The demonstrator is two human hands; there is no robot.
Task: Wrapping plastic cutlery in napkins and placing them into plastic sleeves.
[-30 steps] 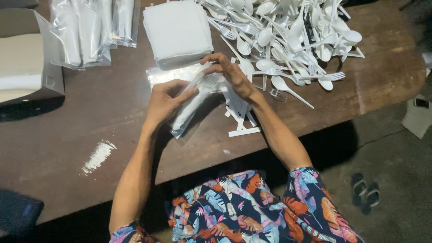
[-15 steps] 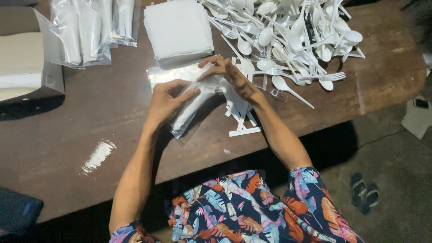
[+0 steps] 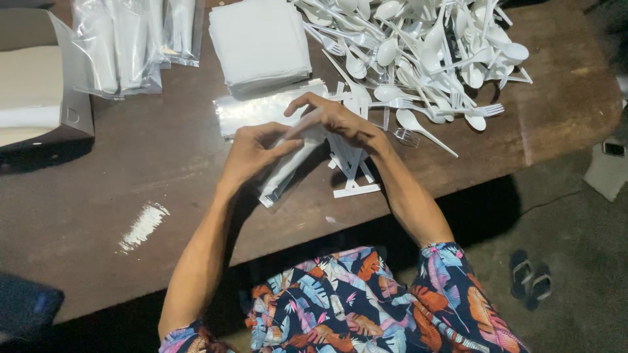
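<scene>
Left hand (image 3: 252, 151): curled round the near end of a clear plastic sleeve (image 3: 282, 171), its grip closed on it, thumb on top.
Right hand (image 3: 337, 121): laid over the far end of the same sleeve, fingers pinched on it and on something white and slim at its mouth; I cannot tell just what that piece is.
Sleeve: held low over the brown wooden worktop (image 3: 131, 176), slanting from the right hand down towards the person, with white contents showing through.
Under the hands: a flat stack of empty clear sleeves (image 3: 255, 112) lies just behind the left hand, partly covered by the knuckles.
Beside the right hand: a few white plastic knives (image 3: 355, 175) fanned out on the worktop, their upper ends hidden by the wrist.
Far right: a big loose heap of white plastic spoons and forks (image 3: 425, 52), its nearest pieces close beside the right fingers.
Behind: a pile of white paper napkins (image 3: 260, 42), touching the sleeve stack's far edge.
Far left: filled clear packets (image 3: 124, 42) leaning in a row, next to an open cardboard box (image 3: 36, 91).
Near left: a white smear (image 3: 142, 225) on the wood.
Floor: a pair of dark sandals (image 3: 531, 280) to the right of the person's patterned clothing (image 3: 366, 301).
</scene>
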